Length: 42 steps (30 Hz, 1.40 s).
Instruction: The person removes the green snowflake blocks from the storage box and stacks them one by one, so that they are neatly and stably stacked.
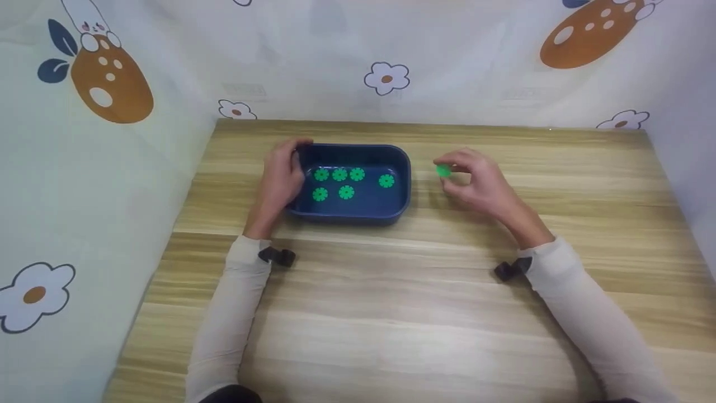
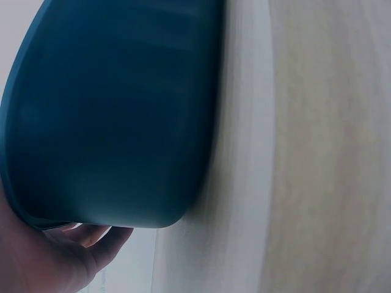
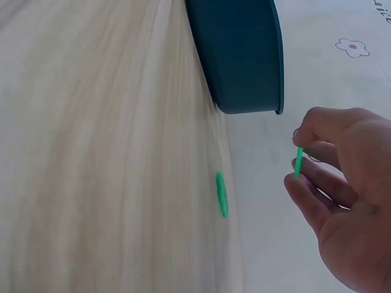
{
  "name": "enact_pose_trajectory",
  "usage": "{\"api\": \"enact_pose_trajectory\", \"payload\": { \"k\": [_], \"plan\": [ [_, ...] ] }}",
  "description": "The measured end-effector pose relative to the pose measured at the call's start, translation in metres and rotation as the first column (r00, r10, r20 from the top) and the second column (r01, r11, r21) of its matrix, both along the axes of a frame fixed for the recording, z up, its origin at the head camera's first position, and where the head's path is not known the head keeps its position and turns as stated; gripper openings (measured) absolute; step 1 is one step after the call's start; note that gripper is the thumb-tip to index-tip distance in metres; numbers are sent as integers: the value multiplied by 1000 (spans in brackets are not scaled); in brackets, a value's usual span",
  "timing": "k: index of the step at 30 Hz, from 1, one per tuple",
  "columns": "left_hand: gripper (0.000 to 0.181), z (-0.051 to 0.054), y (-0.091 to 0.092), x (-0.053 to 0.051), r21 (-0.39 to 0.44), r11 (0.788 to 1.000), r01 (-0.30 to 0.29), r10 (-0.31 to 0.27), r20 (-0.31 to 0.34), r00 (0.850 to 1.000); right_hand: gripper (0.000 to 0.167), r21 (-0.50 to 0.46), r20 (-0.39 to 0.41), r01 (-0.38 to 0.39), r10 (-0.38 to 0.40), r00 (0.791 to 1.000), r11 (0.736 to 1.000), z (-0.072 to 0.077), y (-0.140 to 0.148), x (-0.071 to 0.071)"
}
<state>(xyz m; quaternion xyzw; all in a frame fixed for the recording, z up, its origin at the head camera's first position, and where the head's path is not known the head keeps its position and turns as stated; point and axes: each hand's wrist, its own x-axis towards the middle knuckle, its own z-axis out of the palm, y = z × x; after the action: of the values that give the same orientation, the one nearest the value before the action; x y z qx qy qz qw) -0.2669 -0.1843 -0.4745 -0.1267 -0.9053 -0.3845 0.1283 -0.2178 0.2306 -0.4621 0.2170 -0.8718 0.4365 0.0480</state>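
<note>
A dark blue rectangular plastic tub [image 1: 358,215] stands on the table, with several green notched discs [image 1: 346,192] lying flat on its floor. My left hand [image 1: 281,178] grips the tub's left end, thumb and fingers at its rim; in the left wrist view the fingers [image 2: 109,247] reach round the tub's outer wall [image 2: 116,122]. To the right of the tub, my right hand [image 1: 480,182] pinches one green disc [image 1: 443,170] between thumb and fingertips, held above the table. The right wrist view shows this disc [image 3: 298,162] edge-on, apart from the tub [image 3: 244,61].
Another green disc [image 3: 222,195] lies on the table near the right hand in the right wrist view; the head view does not show it. The wood-grain table [image 1: 391,313] meets a white patterned backdrop [image 1: 313,73] at its far edge.
</note>
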Motion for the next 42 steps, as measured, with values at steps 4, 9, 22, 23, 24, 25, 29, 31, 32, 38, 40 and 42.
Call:
{"api": "enact_pose_trajectory", "payload": {
  "k": [4,9,22,23,24,25,29,31,32,38,40,42],
  "plan": [
    [43,0,1,0,-9,1000,-6,6,14,1000,39,60,41,-24,21,999,998,0,5,2],
    [42,2,3,2,-11,1000,-14,14,27,1000,39,94,76,-57,50,996,994,-3,12,2],
    [43,2,0,2,-1,1000,1,-1,6,1000,35,211,139,-99,70,988,972,-7,20,-2],
    [43,2,0,2,-1,1000,1,-1,5,1000,35,217,140,-99,69,988,971,-7,20,-2],
    [43,2,0,1,-1,1000,2,-2,5,1000,35,222,142,-99,68,988,970,-7,20,-3],
    [43,2,0,1,-1,1000,2,-2,3,1000,35,228,143,-97,66,988,969,-8,20,-3],
    [43,2,0,2,-3,1000,1,-1,-1,1000,34,247,138,-95,62,988,964,-9,21,-4],
    [43,2,0,2,-5,1000,-1,1,2,1000,34,255,136,-92,58,989,963,-10,21,-4],
    [43,2,0,2,-3,1000,-2,2,4,1000,34,258,137,-91,57,989,962,-10,21,-4],
    [44,3,1,2,-2,1000,-7,7,21,1000,37,266,153,-93,53,987,959,-11,22,-4],
    [44,3,1,2,-3,1000,-8,8,21,1000,39,264,158,-98,57,986,960,-11,23,-4],
    [44,3,1,2,-2,1000,-8,8,23,1000,41,263,163,-103,61,985,959,-11,24,-5]
  ]
}}
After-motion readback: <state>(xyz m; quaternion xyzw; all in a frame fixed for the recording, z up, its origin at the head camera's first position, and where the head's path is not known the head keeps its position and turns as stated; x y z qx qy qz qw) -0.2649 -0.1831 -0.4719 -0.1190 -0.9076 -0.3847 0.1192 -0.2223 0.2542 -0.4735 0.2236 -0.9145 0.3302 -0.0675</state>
